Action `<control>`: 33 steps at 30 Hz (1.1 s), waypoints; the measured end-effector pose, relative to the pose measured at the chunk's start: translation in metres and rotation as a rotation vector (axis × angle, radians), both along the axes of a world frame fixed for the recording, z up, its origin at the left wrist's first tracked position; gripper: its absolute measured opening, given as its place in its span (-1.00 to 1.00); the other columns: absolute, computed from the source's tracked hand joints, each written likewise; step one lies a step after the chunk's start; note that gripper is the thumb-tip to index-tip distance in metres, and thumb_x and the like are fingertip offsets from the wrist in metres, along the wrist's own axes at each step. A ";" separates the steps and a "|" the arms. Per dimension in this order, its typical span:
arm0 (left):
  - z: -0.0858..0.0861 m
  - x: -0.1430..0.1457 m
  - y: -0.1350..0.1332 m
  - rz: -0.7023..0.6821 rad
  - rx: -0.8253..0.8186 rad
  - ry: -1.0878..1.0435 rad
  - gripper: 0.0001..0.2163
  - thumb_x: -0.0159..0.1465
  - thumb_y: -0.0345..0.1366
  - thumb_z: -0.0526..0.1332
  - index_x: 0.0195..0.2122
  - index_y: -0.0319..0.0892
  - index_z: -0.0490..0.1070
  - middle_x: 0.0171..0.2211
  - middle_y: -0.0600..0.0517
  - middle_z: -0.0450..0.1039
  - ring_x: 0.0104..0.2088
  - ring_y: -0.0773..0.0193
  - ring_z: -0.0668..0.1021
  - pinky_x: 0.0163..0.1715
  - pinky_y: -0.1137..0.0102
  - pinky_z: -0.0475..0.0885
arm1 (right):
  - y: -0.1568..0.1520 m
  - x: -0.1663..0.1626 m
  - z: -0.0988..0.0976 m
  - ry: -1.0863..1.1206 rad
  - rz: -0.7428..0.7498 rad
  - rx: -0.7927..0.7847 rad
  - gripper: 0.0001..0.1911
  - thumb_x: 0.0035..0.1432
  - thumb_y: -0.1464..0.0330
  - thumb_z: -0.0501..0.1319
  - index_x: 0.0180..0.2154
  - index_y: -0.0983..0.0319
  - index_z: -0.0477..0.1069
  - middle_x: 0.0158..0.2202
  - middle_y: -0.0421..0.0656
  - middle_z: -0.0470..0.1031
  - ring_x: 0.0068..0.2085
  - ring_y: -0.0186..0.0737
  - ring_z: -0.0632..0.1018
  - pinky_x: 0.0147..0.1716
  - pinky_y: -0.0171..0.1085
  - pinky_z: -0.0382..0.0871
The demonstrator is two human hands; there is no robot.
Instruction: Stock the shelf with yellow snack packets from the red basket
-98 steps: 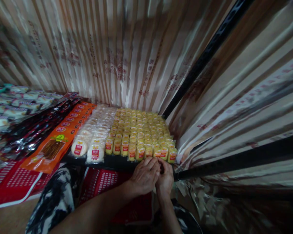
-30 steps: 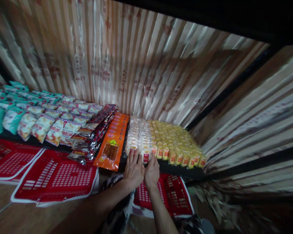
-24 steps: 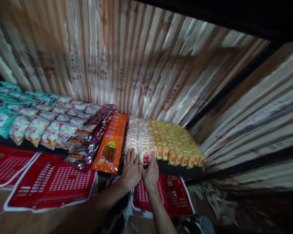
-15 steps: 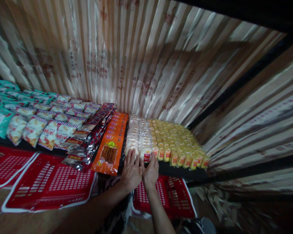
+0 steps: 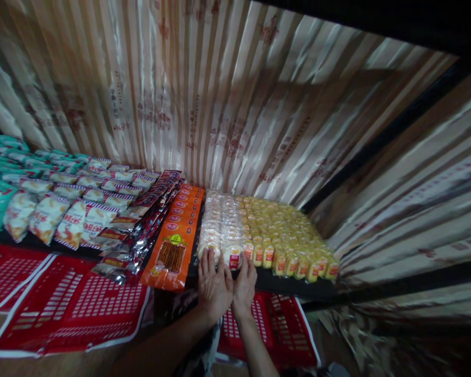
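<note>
Two rows of round white rice crackers in clear wrappers stand on a black shelf (image 5: 272, 280). My left hand (image 5: 214, 285) rests with outstretched fingers against the front cracker packet of the left row (image 5: 212, 248). Close beside it, my right hand (image 5: 244, 285) touches the lower right edge of the front packet of the right row (image 5: 232, 251), which has a red label. Its thumb and fingers are spread at that packet. My two hands meet at the thumbs.
Yellow wrapped snacks (image 5: 290, 230) fill the shelf's right side. Left of the crackers lie an orange snack packet (image 5: 172, 235), dark foil packets (image 5: 141, 225) and white and teal bags (image 5: 73, 220). Red baskets (image 5: 74, 309) sit below. Patterned curtain fabric (image 5: 220, 94) hangs behind.
The view has shifted slightly, so the shelf sits a little lower. My hands stay at the front cracker packets, the right hand's fingers now further along the right packet's edge.
</note>
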State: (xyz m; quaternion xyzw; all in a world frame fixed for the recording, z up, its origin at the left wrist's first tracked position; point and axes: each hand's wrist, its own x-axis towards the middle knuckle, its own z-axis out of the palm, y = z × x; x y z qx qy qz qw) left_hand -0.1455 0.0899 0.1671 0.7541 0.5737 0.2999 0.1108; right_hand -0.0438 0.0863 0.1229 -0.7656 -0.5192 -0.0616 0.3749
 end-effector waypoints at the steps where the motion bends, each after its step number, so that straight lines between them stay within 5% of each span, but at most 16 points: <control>1: 0.000 0.000 0.001 0.013 0.002 -0.006 -0.57 0.24 -0.30 0.07 0.14 -0.23 0.29 0.23 -0.19 0.13 0.26 -0.03 0.12 0.18 0.07 0.13 | -0.001 0.000 0.000 0.005 0.015 0.008 -0.32 0.19 0.00 -0.07 0.20 0.27 0.07 0.07 0.11 0.20 0.10 0.05 0.25 0.05 0.01 0.21; 7: 0.001 -0.004 0.004 -0.004 -0.012 -0.096 -0.55 0.15 -0.40 0.14 0.11 -0.13 0.32 0.22 -0.11 0.14 0.25 0.03 0.12 0.20 0.10 0.09 | -0.011 0.009 0.004 -0.033 0.128 0.079 -0.34 0.22 0.08 -0.02 0.25 0.25 -0.02 0.13 0.11 0.18 0.14 0.02 0.25 0.05 0.01 0.23; 18: 0.000 -0.005 0.017 0.064 -0.129 -0.198 -0.40 0.10 -0.52 0.06 0.23 -0.28 0.12 0.31 -0.20 -0.14 0.31 0.00 -0.07 0.23 0.07 0.00 | -0.001 0.013 0.004 -0.354 0.166 0.130 -0.58 0.23 0.18 0.04 0.09 0.15 0.27 0.06 0.05 0.21 0.02 -0.01 0.30 -0.10 -0.04 0.35; 27: 0.005 -0.005 0.024 -0.004 -0.275 -0.173 -0.36 0.11 -0.45 0.09 0.26 -0.33 0.03 0.32 -0.24 -0.18 0.31 -0.02 -0.09 0.24 0.07 -0.06 | 0.004 0.013 0.000 -0.296 0.135 0.155 -0.55 0.23 0.11 0.00 0.06 0.18 0.30 0.03 0.06 0.23 0.01 0.01 0.31 -0.09 0.01 0.31; 33: 0.002 -0.004 0.023 0.051 -0.232 -0.208 -0.39 0.12 -0.45 0.11 0.25 -0.24 0.08 0.33 -0.19 -0.22 0.31 -0.01 -0.09 0.24 0.08 -0.05 | 0.000 0.012 0.001 -0.232 0.143 0.136 -0.54 0.23 0.09 -0.01 0.04 0.18 0.33 0.06 0.06 0.21 0.03 0.01 0.31 -0.09 0.00 0.31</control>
